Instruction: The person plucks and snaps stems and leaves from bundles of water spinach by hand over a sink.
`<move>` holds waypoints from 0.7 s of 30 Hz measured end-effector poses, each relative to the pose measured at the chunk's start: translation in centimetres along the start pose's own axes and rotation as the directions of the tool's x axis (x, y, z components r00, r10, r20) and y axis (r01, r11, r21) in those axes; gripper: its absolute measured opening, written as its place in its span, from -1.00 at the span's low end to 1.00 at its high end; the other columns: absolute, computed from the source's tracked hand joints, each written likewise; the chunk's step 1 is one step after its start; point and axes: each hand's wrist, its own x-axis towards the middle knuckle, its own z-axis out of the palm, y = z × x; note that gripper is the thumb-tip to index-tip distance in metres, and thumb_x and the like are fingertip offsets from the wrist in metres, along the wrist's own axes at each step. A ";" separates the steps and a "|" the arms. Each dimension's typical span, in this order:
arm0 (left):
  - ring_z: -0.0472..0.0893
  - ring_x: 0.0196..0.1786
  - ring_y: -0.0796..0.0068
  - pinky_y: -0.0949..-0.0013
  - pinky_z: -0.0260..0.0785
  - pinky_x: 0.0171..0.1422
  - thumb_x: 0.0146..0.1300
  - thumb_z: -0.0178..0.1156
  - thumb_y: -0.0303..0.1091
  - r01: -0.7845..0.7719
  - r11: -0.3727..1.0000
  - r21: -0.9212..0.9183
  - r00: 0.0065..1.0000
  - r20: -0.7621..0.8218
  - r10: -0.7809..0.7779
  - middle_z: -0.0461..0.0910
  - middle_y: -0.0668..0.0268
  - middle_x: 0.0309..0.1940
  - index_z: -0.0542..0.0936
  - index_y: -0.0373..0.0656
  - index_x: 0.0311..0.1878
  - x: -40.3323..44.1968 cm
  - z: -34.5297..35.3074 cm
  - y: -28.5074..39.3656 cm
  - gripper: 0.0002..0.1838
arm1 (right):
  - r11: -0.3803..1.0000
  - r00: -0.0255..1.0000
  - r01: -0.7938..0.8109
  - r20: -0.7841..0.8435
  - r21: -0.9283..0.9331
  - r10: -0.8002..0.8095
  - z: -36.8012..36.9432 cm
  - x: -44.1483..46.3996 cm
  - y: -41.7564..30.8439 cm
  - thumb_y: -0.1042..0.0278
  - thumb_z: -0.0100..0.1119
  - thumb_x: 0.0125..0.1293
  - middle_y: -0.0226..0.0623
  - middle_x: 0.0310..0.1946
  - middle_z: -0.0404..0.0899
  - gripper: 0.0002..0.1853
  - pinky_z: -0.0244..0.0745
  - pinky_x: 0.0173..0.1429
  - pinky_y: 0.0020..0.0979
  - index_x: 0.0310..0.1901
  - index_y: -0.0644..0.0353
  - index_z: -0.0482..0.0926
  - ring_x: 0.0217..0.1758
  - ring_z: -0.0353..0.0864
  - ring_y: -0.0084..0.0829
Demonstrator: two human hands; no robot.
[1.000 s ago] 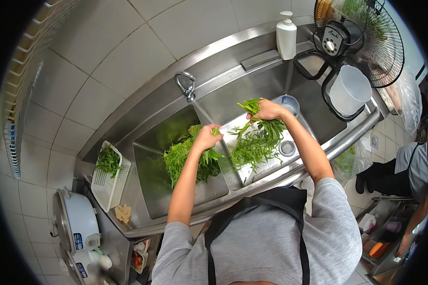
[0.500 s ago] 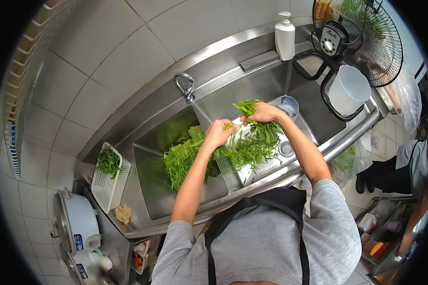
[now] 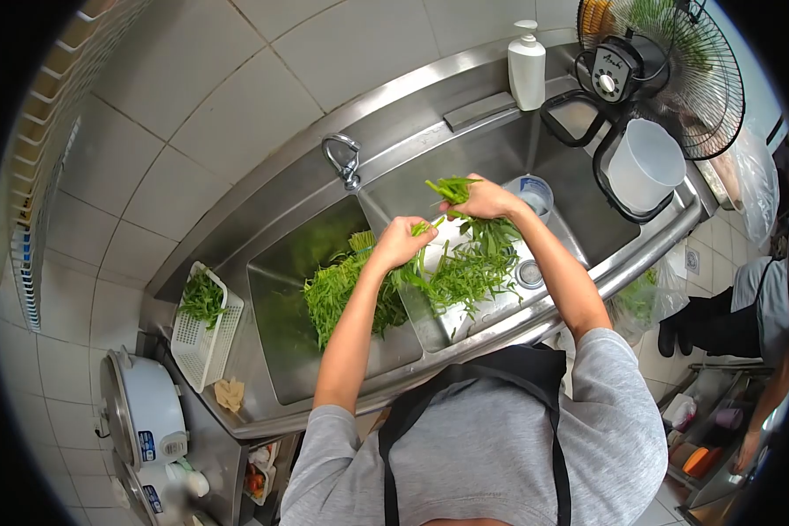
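My right hand [image 3: 484, 200] is wrapped round a bunch of leafy greens [image 3: 451, 188], long-stemmed like water spinach, with stem ends sticking out to the left. Beside it, my left hand [image 3: 401, 243] is closed on a few green stems [image 3: 422, 228] whose leaves hang down. Loose leafy greens [image 3: 469, 280] lie below both hands on a white surface [image 3: 500, 302] in the right sink basin. A thicker pile of greens [image 3: 337, 302], with cut stem ends bundled at its top, rests in the left basin [image 3: 280, 351], partly behind my left forearm.
A faucet [image 3: 349, 167] stands behind the basin divider. A white basket [image 3: 197, 351] with greens is at left. A clear tub [image 3: 532, 195] sits in the right basin. The soap bottle [image 3: 526, 70], fan [image 3: 627, 74] and white container [image 3: 644, 167] are rightward. Another person [image 3: 741, 307] is far right.
My two hands have drawn slightly further apart, the left shifting a little down and the right slightly up. Both still hold greens.
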 end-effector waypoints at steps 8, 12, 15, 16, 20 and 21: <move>0.36 -0.45 0.69 0.43 0.31 -0.26 0.09 0.22 -0.07 -0.086 0.985 -0.148 0.996 0.017 0.089 0.51 0.39 -0.58 0.61 -0.24 -0.33 0.1 0.4 1.1 -0.64 | 0.974 0.989 0.150 0.018 -0.167 -0.149 0.3 -0.8 -1.6 0.18 0.05 0.11 -0.37 -0.39 0.61 -0.74 0.25 0.06 -0.42 -0.24 0.12 0.57 -0.25 0.51 -0.40; 0.34 -0.50 0.70 0.46 0.27 -0.34 0.11 0.21 -0.06 -0.105 0.981 -0.162 0.994 -0.031 0.101 0.46 0.42 -0.64 0.58 -0.22 -0.42 0.6 1.3 -0.4 -0.65 | 0.992 0.993 0.122 -0.002 -0.024 -0.122 0.9 -0.4 -0.4 0.17 0.14 0.08 -0.34 -0.35 0.60 -0.74 0.32 -0.02 -0.40 -0.24 0.12 0.57 -0.32 0.51 -0.40; 0.32 -0.55 0.70 0.49 0.22 -0.41 0.12 0.20 -0.07 -0.012 0.976 -0.217 0.998 -0.062 -0.002 0.42 0.45 -0.69 0.54 -0.21 -0.48 0.4 1.2 -1.9 -0.66 | 0.798 0.995 -0.104 0.060 0.593 0.085 0.5 -1.0 0.9 0.15 0.16 0.16 -0.29 -0.37 0.58 -0.70 0.46 -0.19 -0.44 -0.24 0.25 0.52 -0.31 0.52 -0.50; 0.31 -0.56 0.70 0.50 0.21 -0.43 0.12 0.20 -0.07 -0.024 0.962 -0.271 0.996 -0.093 -0.001 0.40 0.45 -0.70 0.53 -0.20 -0.49 0.4 1.3 -2.5 -0.66 | 0.649 0.989 -0.146 0.094 0.746 0.114 0.5 -0.9 2.2 0.15 0.16 0.18 -0.29 -0.36 0.58 -0.68 0.48 -0.22 -0.48 -0.23 0.28 0.51 -0.31 0.52 -0.54; 0.33 -0.57 0.69 0.53 0.20 -0.45 0.12 0.20 -0.10 0.071 0.845 -0.530 0.985 -0.094 -0.142 0.40 0.46 -0.70 0.54 -0.20 -0.48 0.6 1.8 -3.2 -0.68 | 0.325 0.986 -0.150 0.120 0.934 0.112 1.9 -1.2 5.2 0.11 0.10 0.22 -0.27 -0.23 0.56 -0.59 0.52 -0.17 -0.47 -0.06 0.27 0.39 -0.26 0.54 -0.54; 0.35 -0.55 0.68 0.52 0.23 -0.41 0.12 0.20 -0.10 0.042 0.893 -0.448 0.987 -0.122 -0.108 0.42 0.44 -0.68 0.55 -0.20 -0.46 0.6 1.9 -2.5 -0.69 | 0.316 0.991 -0.132 0.116 0.939 0.068 2.2 -1.3 5.1 0.10 0.08 0.23 -0.26 -0.15 0.53 -0.54 0.51 -0.12 -0.45 0.02 0.26 0.34 -0.20 0.54 -0.51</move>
